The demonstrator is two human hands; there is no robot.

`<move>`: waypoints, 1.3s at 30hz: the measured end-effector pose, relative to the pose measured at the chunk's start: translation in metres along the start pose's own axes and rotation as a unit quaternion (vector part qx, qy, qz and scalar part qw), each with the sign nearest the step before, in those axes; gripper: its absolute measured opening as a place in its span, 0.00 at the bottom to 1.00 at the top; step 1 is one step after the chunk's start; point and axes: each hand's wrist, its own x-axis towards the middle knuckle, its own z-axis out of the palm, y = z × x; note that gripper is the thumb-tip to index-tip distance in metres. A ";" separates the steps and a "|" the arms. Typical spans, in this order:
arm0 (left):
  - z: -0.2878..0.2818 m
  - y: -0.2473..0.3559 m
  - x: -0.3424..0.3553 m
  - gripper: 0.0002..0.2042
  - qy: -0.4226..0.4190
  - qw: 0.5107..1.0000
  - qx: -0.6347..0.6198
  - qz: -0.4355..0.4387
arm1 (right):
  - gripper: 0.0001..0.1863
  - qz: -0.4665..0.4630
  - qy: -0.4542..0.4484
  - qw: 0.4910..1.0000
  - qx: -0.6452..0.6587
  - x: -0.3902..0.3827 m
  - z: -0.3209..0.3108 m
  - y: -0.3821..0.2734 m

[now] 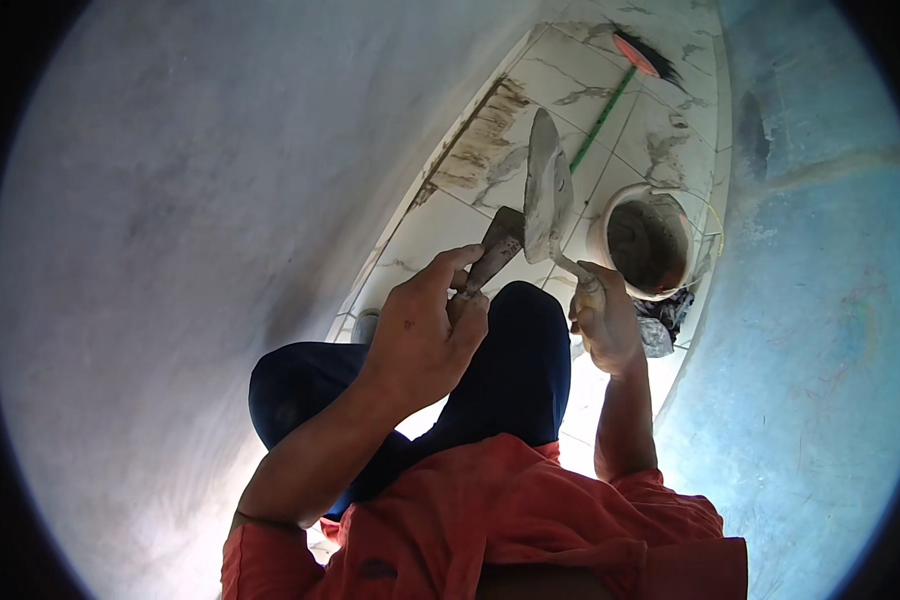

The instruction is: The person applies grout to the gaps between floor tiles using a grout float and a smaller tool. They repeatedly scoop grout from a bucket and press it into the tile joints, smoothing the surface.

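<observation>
My left hand point(425, 325) is closed around the handle of a putty knife point(503, 232), whose dark, short blade points up and away from me. In my right hand point(610, 325) is a pointing trowel point(547, 185), gripped by its handle, its long blade raised and smeared with grey material. The trowel blade stands just to the right of the putty knife; whether the two touch I cannot tell. Beyond my right hand a pale bucket point(598, 240) stands on the floor, with grey residue on its inner wall.
White marbled tiles point(530, 80) run between a grey wall point(220, 180) and a blue wall point(800, 300). A broom point(630, 62) with a green handle lies farther off. Beside the bucket is a crumpled plastic bag point(656, 337). Brown smears mark the left floor edge.
</observation>
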 end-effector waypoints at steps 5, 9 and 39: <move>-0.008 -0.010 -0.014 0.22 0.030 0.999 0.036 0.008 | 0.37 0.004 -0.037 0.999 -0.036 0.000 0.000 0.000; -0.013 -0.008 -0.014 0.22 0.037 0.999 0.030 -0.006 | 0.37 0.004 -0.061 0.997 -0.037 0.001 -0.004 0.002; -0.062 -0.025 -0.003 0.21 0.099 0.993 0.005 -0.062 | 0.29 -0.010 -0.076 0.982 -0.174 -0.011 -0.035 0.014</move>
